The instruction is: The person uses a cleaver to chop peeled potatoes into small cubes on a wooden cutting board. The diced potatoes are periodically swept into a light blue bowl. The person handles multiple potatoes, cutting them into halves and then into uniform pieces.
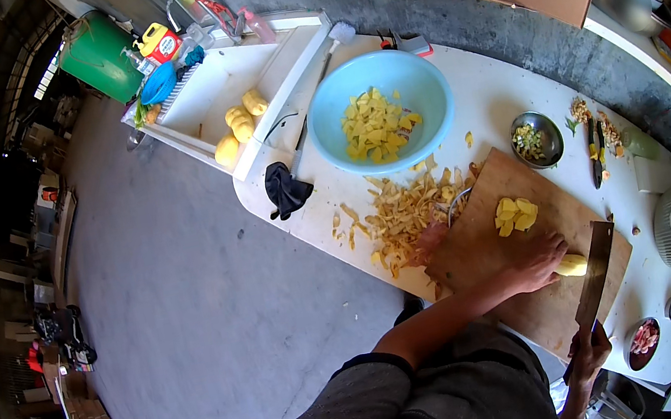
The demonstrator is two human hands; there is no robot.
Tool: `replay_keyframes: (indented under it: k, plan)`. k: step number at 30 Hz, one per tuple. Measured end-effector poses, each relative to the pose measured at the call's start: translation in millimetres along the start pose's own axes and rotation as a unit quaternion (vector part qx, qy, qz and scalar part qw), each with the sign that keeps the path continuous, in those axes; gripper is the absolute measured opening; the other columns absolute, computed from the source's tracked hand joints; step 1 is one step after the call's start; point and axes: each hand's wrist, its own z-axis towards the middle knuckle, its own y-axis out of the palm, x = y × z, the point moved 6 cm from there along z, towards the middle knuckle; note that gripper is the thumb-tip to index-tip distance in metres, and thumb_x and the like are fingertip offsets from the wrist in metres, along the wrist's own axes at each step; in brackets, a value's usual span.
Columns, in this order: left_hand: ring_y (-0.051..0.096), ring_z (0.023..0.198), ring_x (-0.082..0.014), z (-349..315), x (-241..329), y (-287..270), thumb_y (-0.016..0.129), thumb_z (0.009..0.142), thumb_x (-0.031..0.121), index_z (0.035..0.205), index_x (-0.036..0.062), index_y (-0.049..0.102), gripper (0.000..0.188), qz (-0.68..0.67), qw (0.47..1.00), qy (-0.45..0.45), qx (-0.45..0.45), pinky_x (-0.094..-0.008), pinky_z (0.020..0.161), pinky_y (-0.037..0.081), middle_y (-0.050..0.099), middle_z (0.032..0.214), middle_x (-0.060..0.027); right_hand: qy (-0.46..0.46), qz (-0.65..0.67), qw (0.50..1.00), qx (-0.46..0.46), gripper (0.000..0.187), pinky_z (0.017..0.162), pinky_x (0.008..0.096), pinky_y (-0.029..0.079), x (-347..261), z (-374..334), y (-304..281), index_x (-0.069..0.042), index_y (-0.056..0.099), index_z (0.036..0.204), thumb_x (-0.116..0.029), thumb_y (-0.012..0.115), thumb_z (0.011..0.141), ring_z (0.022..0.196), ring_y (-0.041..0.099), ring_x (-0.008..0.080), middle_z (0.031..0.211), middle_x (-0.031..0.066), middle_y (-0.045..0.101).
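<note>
A peeled yellow potato lies near the right side of a wooden cutting board. My left hand is closed over its left end, fingers bent. My right hand grips the handle of a cleaver, whose long blade slants over the board just right of the potato, apart from it as far as I can see. Farther back on the board sits a small heap of cut potato pieces. Beyond the board's far left stands a light blue basin with many potato chunks in its bottom.
Potato peelings spread left of the board. A steel bowl of chopped greens, black-handled scissors and a bowl of raw meat stand to the right. Whole peeled potatoes lie in the white sink. A black cloth rests at the table's left edge.
</note>
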Motion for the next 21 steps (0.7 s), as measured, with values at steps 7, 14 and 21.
replay_keyframes:
  k: [7, 14, 21]
  plan:
    - [0.061, 0.109, -0.0331, 16, 16, 38, 0.091, 0.078, 0.037, 0.116, -0.0017, 0.065, 0.061, 0.086, 0.991, -0.028, -0.100, -0.0433, 0.104, 0.048, 0.063, 0.110, -0.0150, 0.021, -0.032, 0.999, -0.010, 0.029, 0.042, 0.0265, 0.034, 4, -5, -4, -0.001, 0.069, 0.096, -0.027, 0.068, 0.109, 0.047, 0.046, 0.0063, 0.061, -0.0014, 0.052]
    - [0.062, 0.121, -0.0405, 10, 3, 66, 0.085, 0.079, 0.015, 0.124, 0.0017, 0.067, 0.050, -0.108, 0.987, -0.112, -0.046, -0.0500, 0.102, 0.050, 0.064, 0.127, -0.0228, 0.038, 0.023, 0.999, 0.026, 0.028, 0.044, 0.0253, 0.035, -7, -18, -4, 0.004, 0.072, 0.117, -0.020, 0.066, 0.103, 0.052, 0.047, 0.0048, 0.065, -0.0041, 0.053]
    - [0.057, 0.127, -0.0444, 19, 3, -28, 0.085, 0.087, 0.015, 0.145, -0.0015, 0.057, 0.067, -0.061, 0.993, -0.047, 0.093, -0.0536, 0.109, 0.048, 0.058, 0.141, -0.0232, 0.094, 0.014, 0.993, 0.068, 0.041, 0.051, 0.0265, 0.046, -16, -19, -25, 0.007, 0.074, 0.129, -0.020, 0.071, 0.099, 0.057, 0.056, 0.0067, 0.070, 0.0012, 0.064]
